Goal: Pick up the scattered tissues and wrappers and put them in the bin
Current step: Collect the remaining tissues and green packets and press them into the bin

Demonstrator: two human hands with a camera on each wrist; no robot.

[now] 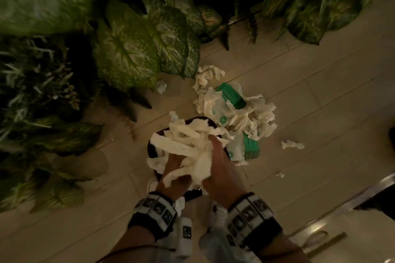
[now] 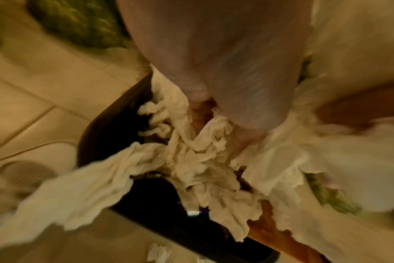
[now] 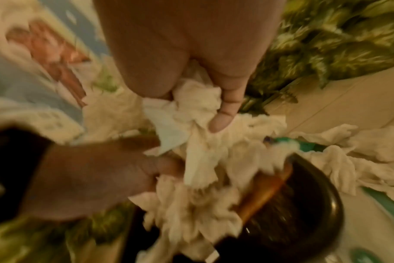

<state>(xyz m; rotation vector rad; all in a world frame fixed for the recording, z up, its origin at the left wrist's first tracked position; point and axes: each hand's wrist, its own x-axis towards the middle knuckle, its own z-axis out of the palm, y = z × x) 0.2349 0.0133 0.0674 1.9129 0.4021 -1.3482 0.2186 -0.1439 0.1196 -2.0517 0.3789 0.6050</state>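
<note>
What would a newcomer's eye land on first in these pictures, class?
First, the big bundle of crumpled white tissues that the left hand and right hand grip together over the dark round bin. Next, the heap of white tissues and green-and-white wrappers on the pale tiled floor just beyond the bin. Large veined green leaves crowd the top and left.

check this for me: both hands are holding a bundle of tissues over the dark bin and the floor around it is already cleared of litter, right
Not quite. Both hands, left hand and right hand, do hold the tissues over the bin, but the head view shows a litter pile on the floor.
</note>
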